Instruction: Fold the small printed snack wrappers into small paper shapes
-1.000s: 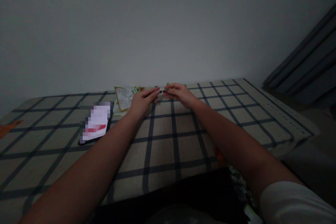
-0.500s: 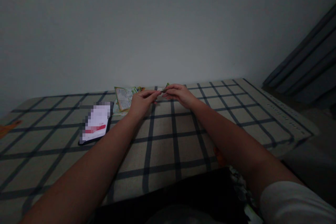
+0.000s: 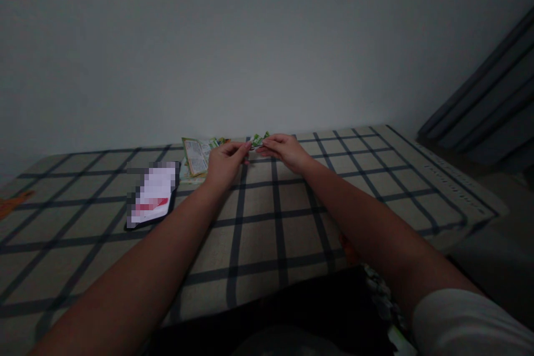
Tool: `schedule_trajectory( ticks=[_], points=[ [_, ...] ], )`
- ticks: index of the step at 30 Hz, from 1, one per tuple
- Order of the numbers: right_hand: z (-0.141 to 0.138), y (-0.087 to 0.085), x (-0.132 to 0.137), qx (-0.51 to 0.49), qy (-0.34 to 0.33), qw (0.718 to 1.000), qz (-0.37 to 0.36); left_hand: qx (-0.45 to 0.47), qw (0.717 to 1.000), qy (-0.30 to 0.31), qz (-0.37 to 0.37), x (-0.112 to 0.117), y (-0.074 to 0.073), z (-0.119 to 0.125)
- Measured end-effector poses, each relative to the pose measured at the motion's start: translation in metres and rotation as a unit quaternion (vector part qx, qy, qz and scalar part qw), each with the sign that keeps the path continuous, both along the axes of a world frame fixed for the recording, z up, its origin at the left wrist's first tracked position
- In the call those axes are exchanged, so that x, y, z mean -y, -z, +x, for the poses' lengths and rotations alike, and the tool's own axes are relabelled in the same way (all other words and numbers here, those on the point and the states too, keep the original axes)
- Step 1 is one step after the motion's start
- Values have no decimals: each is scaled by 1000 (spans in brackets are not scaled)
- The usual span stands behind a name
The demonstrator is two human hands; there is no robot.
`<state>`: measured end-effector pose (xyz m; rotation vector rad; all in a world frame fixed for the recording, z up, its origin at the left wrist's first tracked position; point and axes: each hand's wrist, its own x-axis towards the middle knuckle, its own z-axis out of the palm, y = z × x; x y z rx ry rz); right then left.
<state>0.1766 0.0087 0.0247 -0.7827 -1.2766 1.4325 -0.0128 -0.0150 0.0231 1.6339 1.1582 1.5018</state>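
Between my two hands is a small green-and-white printed packet (image 3: 259, 138), close to the wall side of the table. My left hand (image 3: 224, 164) pinches its left end between thumb and fingers. From the right, my right hand (image 3: 286, 152) has its fingertips closed on the other end. The packet's lower edge shows as a thin pale line, and the fingers cover part of it. Larger printed plastic packaging (image 3: 197, 157), green and white, lies just left of my left hand.
A phone (image 3: 154, 194) with a lit, blurred screen lies left of my left forearm. The checked tablecloth (image 3: 258, 217) covers the table, which meets a plain wall (image 3: 267, 44). At the far right hangs a dark curtain (image 3: 488, 89).
The small packet has turned so that more of its green printed face shows above my fingers. My hands have shifted only slightly; the phone and larger packaging have stayed put.
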Motion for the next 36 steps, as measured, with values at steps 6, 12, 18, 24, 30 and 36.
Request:
schedule_trajectory(
  ticks=[6,12,18,24,30,36],
  points=[
    [3,2,-5,-1,32,999,9,40,997,52,-45,0,2,2],
    [8,5,-8,53,16,997,50,93,977,111,-158,-2,8,5],
    [8,8,-8,118,-2,990,77,77,978,94,-169,-3,11,5],
    [10,10,-11,128,20,988,90,17,986,67,-151,-3,11,2],
    [13,6,-9,143,22,985,97,70,976,102,-181,-2,10,5],
    [11,4,-7,142,13,984,105,122,960,155,-198,-6,13,6]
  ],
)
